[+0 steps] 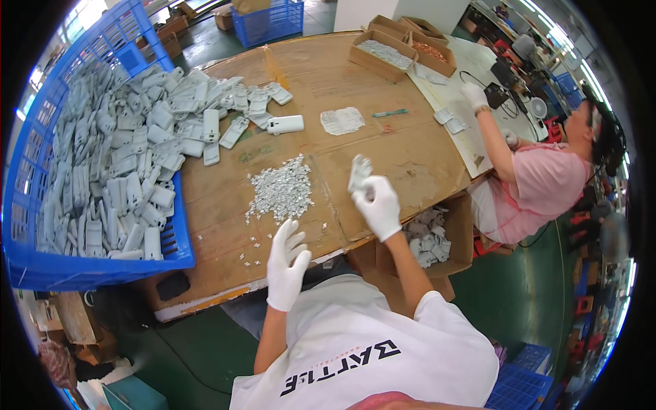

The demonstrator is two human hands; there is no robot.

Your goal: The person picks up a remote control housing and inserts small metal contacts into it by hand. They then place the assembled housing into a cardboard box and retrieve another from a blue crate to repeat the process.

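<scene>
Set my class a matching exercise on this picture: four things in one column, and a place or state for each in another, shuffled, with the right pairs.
Things
1. Blue plastic crate
2. Left hand
3. Right hand
4. Small silvery pieces

Places and states
A. Gloved, holding a white plastic part
B. Heaped on the tabletop
C. Filled with white plastic casings
D. Gloved, open, holding nothing

Right pairs: 1-C, 2-D, 3-A, 4-B

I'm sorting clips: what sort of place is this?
Probably a factory workshop: a blue latticed plastic crate heaped with pale grey oblong plastic casings, and a pile of small silvery parts.
</scene>
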